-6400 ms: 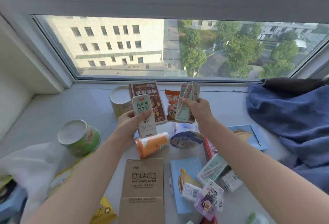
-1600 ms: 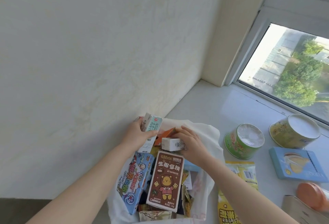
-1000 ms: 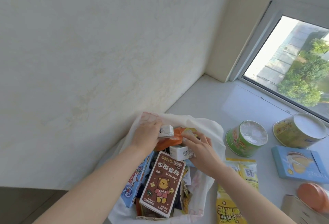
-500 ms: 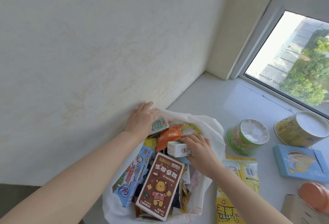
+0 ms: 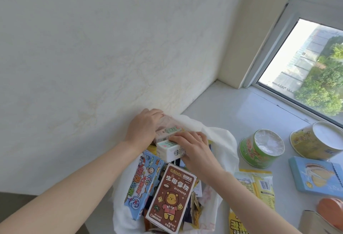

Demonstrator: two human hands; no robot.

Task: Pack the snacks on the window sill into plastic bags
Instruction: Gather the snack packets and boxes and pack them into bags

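At the 12 o'clock end of the plastic bag (image 5: 222,140), the upper milk carton (image 5: 168,131) is clasped by the left grip (image 5: 143,131), the lower milk carton (image 5: 167,152) by the right grip (image 5: 194,150). Release inside is called for next.

Both hands work in the mouth of a white plastic bag (image 5: 223,140) on the window sill (image 5: 232,107). The right hand (image 5: 193,148) holds a white carton (image 5: 168,152). The left hand (image 5: 143,129) rests on a pale carton (image 5: 167,133), its fingers veiled by plastic. A brown box (image 5: 170,198) and a blue box (image 5: 142,183) stand in the bag. A green tub (image 5: 261,148) sits just beside it.
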